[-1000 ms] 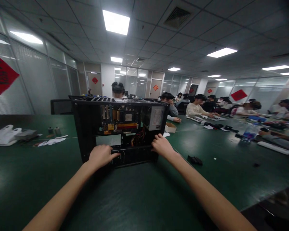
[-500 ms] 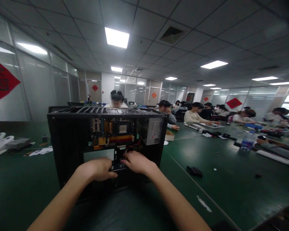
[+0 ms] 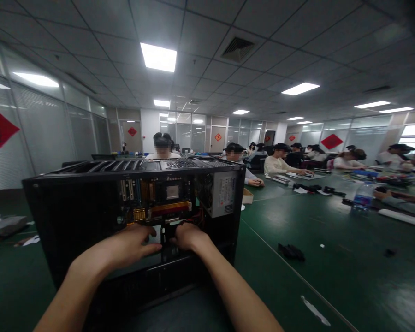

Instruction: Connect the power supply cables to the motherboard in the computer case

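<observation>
An open black computer case [image 3: 72, 212] stands on the green table [image 3: 297, 286] right in front of me. Inside it I see a motherboard [image 3: 159, 196] with coloured slots and a grey power supply [image 3: 221, 193] at the upper right. My left hand [image 3: 127, 246] and my right hand [image 3: 186, 237] are both inside the case's lower opening, close together around a small dark part [image 3: 168, 242] below the motherboard. The fingertips are partly hidden, so how firmly either hand grips the part is unclear.
A small black item [image 3: 292, 251] and a white scrap [image 3: 314, 311] lie on the table to my right. A water bottle [image 3: 363, 198] stands farther right. Several people sit working along the far side. White and grey things [image 3: 3, 226] lie at the left edge.
The case has come closer and larger in view. My hands have moved from the case's lower front rim to the inside, meeting at the dark part under the motherboard.
</observation>
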{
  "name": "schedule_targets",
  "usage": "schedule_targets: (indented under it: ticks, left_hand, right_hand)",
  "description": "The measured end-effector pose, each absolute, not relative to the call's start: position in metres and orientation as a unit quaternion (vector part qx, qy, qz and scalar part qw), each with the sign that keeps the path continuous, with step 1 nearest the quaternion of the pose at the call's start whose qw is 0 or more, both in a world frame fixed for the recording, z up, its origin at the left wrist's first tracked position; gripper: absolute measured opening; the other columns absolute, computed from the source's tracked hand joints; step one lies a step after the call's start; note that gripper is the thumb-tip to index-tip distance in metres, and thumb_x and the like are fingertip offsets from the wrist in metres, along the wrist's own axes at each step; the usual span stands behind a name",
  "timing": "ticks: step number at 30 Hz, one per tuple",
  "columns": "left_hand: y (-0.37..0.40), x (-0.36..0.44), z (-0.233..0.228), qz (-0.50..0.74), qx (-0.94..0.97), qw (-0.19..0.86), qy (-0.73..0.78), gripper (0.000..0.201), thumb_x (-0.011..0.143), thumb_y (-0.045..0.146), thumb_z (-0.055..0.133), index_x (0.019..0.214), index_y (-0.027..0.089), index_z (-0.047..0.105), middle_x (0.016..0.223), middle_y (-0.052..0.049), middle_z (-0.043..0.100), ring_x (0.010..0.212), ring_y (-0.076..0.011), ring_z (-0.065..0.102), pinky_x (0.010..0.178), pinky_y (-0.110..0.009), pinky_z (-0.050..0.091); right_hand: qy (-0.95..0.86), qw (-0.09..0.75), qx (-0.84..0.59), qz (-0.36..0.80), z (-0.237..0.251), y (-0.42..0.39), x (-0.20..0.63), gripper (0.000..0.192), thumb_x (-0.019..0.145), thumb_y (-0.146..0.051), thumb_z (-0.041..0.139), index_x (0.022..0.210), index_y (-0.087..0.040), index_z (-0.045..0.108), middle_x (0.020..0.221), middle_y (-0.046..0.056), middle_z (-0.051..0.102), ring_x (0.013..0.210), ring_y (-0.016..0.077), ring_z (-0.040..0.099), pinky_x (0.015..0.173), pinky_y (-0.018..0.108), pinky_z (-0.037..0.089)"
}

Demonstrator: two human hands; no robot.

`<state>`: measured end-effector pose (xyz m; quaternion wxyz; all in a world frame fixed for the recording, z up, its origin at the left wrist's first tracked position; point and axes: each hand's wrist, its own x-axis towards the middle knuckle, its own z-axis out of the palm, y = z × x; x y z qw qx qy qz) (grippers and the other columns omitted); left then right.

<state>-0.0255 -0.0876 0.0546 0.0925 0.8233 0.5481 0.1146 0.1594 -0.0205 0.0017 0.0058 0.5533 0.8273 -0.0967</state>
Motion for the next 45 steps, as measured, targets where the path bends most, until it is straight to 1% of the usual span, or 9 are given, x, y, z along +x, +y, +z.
schedule_targets:
  ticks: [6, 10, 13, 16, 22, 25, 29, 33, 45]
  left_hand:
    - [-0.1, -0.032, 0.074, 0.162, 0.862, 0.112, 0.467, 0.066, 0.075, 0.055, 0.068, 0.135, 0.029, 0.056, 0.14, -0.006, 0.055, 0.128, -0.0292, 0.051, 0.111, -0.04, 0.037]
    - [-0.109, -0.028, 0.09, 0.206, 0.865, 0.099, 0.446, 0.05, 0.079, 0.044, 0.067, 0.126, 0.027, 0.063, 0.131, -0.004, 0.063, 0.12, -0.0263, 0.057, 0.106, -0.035, 0.041]
    - [-0.119, -0.016, 0.103, 0.236, 0.869, 0.111, 0.421, 0.024, 0.084, 0.035, 0.061, 0.1, 0.022, 0.072, 0.099, -0.002, 0.073, 0.091, -0.0194, 0.067, 0.082, -0.024, 0.051]
    - [-0.129, -0.004, 0.109, 0.28, 0.863, 0.122, 0.402, 0.013, 0.081, 0.03, 0.065, 0.084, 0.019, 0.071, 0.08, 0.001, 0.071, 0.074, -0.0146, 0.065, 0.068, -0.019, 0.049]
    - [-0.131, 0.006, 0.101, 0.362, 0.832, 0.113, 0.404, 0.029, 0.077, 0.021, 0.064, 0.106, 0.02, 0.066, 0.091, 0.001, 0.071, 0.077, -0.0146, 0.066, 0.069, -0.02, 0.051]
    - [-0.125, 0.007, 0.096, 0.393, 0.816, 0.098, 0.411, 0.037, 0.079, 0.025, 0.064, 0.115, 0.02, 0.063, 0.096, -0.002, 0.072, 0.079, -0.0167, 0.068, 0.069, -0.023, 0.053]
    - [-0.125, 0.009, 0.096, 0.397, 0.83, 0.089, 0.382, 0.047, 0.082, 0.028, 0.064, 0.128, 0.022, 0.058, 0.111, -0.005, 0.07, 0.094, -0.0196, 0.068, 0.083, -0.028, 0.055]
    - [-0.129, 0.009, 0.1, 0.389, 0.851, 0.043, 0.35, 0.054, 0.082, 0.031, 0.067, 0.135, 0.026, 0.055, 0.129, -0.004, 0.063, 0.113, -0.0219, 0.062, 0.098, -0.032, 0.05]
    - [-0.13, -0.004, 0.105, 0.372, 0.871, 0.074, 0.312, 0.031, 0.087, 0.033, 0.064, 0.115, 0.022, 0.07, 0.106, -0.007, 0.071, 0.094, -0.0193, 0.066, 0.084, -0.028, 0.053]
  right_hand:
    - [0.817, -0.241, 0.494, -0.177, 0.023, -0.025, 0.171, 0.05, 0.095, -0.053, 0.041, 0.085, -0.016, 0.073, 0.084, 0.009, 0.073, 0.078, 0.0216, 0.067, 0.066, 0.027, 0.044]
    - [0.824, -0.322, 0.389, -0.256, 0.046, -0.04, 0.181, 0.051, 0.097, -0.053, 0.037, 0.089, -0.016, 0.071, 0.082, 0.003, 0.07, 0.075, 0.0162, 0.061, 0.065, 0.024, 0.04]
    - [0.844, -0.308, 0.352, -0.262, 0.063, -0.059, 0.192, 0.046, 0.097, -0.051, 0.041, 0.093, -0.016, 0.071, 0.085, 0.003, 0.07, 0.075, 0.0158, 0.06, 0.066, 0.024, 0.04]
    - [0.861, -0.291, 0.35, -0.227, 0.075, -0.08, 0.202, 0.042, 0.098, -0.047, 0.042, 0.092, -0.017, 0.071, 0.086, 0.004, 0.071, 0.075, 0.0158, 0.061, 0.065, 0.024, 0.039]
    - [0.861, -0.294, 0.387, -0.149, 0.09, -0.109, 0.211, 0.047, 0.099, -0.045, 0.039, 0.078, -0.016, 0.07, 0.075, 0.005, 0.068, 0.068, 0.0151, 0.059, 0.062, 0.025, 0.035]
    - [0.858, -0.326, 0.317, -0.24, 0.094, -0.113, 0.213, 0.044, 0.099, -0.046, 0.039, 0.083, -0.016, 0.067, 0.075, 0.003, 0.066, 0.067, 0.013, 0.057, 0.062, 0.024, 0.037]
    - [0.819, -0.328, 0.256, -0.396, 0.094, -0.11, 0.215, 0.04, 0.088, -0.054, 0.058, 0.086, -0.014, 0.063, 0.067, -0.001, 0.059, 0.058, 0.0108, 0.052, 0.053, 0.021, 0.037]
    - [0.78, -0.369, 0.247, -0.442, 0.094, -0.109, 0.216, 0.041, 0.078, -0.053, 0.071, 0.086, -0.014, 0.061, 0.069, -0.002, 0.057, 0.059, 0.0097, 0.051, 0.052, 0.02, 0.039]
    - [0.798, -0.334, 0.273, -0.422, 0.094, -0.113, 0.211, 0.045, 0.078, -0.055, 0.07, 0.096, -0.014, 0.065, 0.072, 0.0, 0.061, 0.061, 0.0113, 0.055, 0.051, 0.02, 0.042]
